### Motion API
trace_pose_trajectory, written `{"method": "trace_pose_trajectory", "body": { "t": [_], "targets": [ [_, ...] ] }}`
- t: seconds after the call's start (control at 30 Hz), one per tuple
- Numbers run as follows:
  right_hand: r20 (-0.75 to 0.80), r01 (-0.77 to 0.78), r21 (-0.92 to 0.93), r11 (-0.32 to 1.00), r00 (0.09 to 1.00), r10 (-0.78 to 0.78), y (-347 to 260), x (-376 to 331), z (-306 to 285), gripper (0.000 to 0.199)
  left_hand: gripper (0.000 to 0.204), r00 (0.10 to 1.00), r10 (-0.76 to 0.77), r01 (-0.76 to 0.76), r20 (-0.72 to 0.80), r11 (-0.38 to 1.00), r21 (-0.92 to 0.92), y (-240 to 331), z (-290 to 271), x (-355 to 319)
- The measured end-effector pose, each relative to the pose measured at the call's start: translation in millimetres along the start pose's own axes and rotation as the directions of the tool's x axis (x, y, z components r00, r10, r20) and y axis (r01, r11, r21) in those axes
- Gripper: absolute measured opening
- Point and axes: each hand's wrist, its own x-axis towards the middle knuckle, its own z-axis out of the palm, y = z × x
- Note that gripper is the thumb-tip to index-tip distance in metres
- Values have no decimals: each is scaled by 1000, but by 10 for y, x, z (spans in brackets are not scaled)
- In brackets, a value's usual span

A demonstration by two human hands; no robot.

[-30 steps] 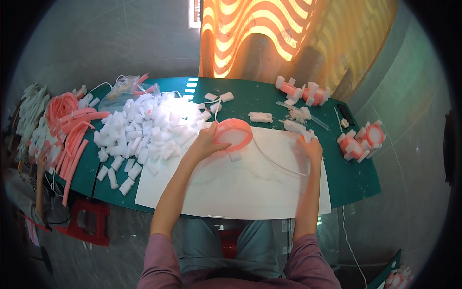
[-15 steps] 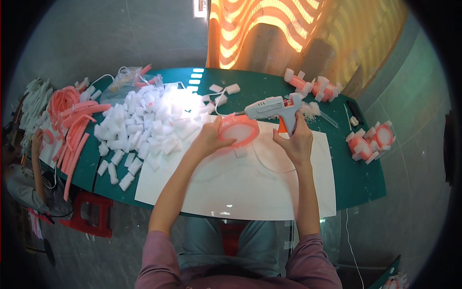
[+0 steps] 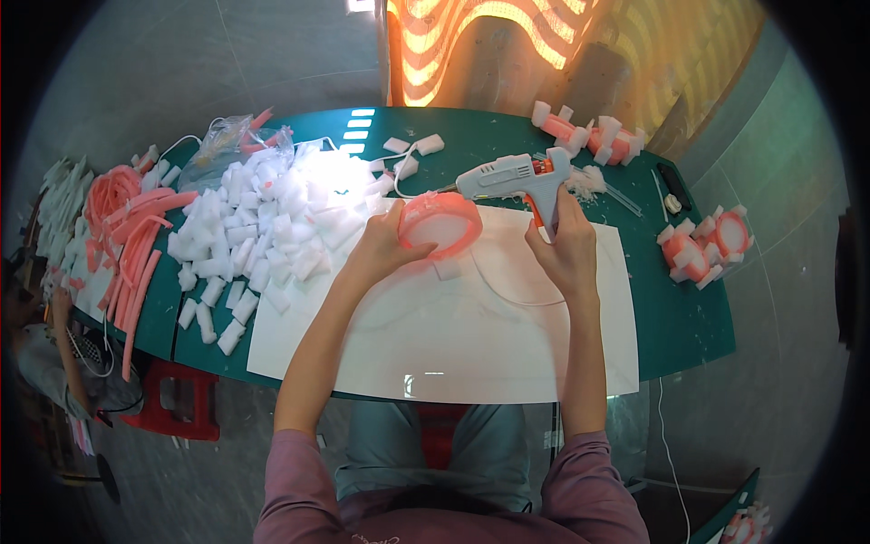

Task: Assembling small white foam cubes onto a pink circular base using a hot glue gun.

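Work appears part-done: pink rings (image 3: 683, 257) at right carry several white blocks; the held ring (image 3: 468, 214), over the white board (image 3: 435, 344), shows one at its near edge. Loose blocks (image 3: 245, 213) lie heaped left. Left hand (image 3: 379, 245) pinches the held ring's left side; right hand (image 3: 573, 249) wraps the glue gun (image 3: 507, 176), nozzle leftward.

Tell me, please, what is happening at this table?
A person holds a pink ring in the left hand and a white glue gun in the right hand. The gun's nozzle is at the ring's far edge; contact is unclear. White foam pieces are heaped to the left, and pink rings with white blocks lie to the right.
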Motion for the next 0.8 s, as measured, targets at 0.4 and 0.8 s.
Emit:
{"method": "trace_pose_trajectory", "body": {
  "t": [0.4, 0.8],
  "targets": [
    [-34, -66, -40, 997, 997, 65, -110, -15, -26, 69, 52, 1000, 15, -15, -11, 1000, 0, -14, 11, -6],
    [-53, 30, -8, 1000, 998, -31, -94, -9, 30, 65, 53, 999, 39, -40, -32, 999, -14, -12, 23, 21]
  ]
}}
